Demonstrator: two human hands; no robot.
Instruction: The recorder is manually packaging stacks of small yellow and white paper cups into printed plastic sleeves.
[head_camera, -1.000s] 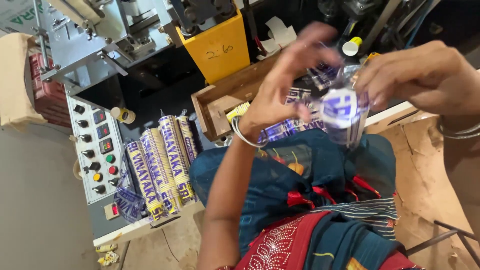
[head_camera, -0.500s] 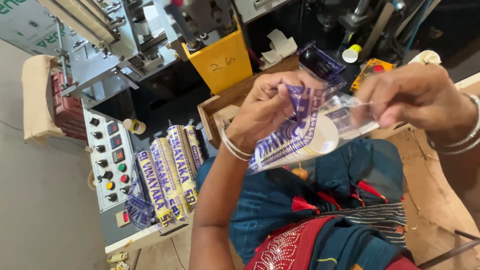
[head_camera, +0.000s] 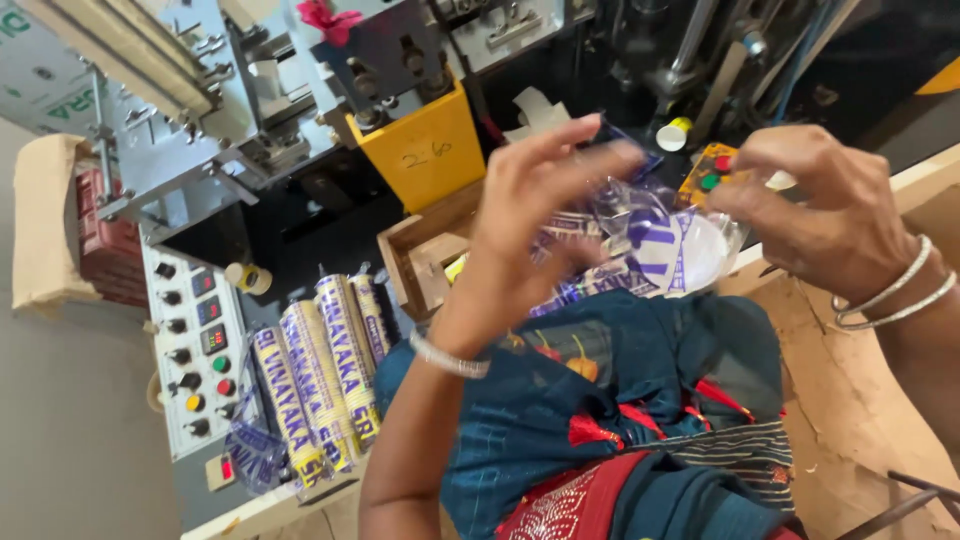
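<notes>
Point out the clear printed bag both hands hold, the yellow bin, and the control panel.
clear printed bag (head_camera: 665, 245), head view, on its printed middle.
yellow bin (head_camera: 432, 152), head view, on its front wall.
control panel (head_camera: 195, 350), head view, on its button face.

At the centre of the frame, the left hand (head_camera: 535, 235) and the right hand (head_camera: 825, 215) together hold a clear plastic sleeve with blue print (head_camera: 655, 245), a white round paper cup (head_camera: 700, 255) showing inside it. Lower left, three long packed sleeves of cups (head_camera: 320, 385) lean beside a grey control panel with coloured buttons (head_camera: 195, 350). A yellow metal chute (head_camera: 425, 150) sits upper centre, above a small wooden box (head_camera: 420, 255).
</notes>
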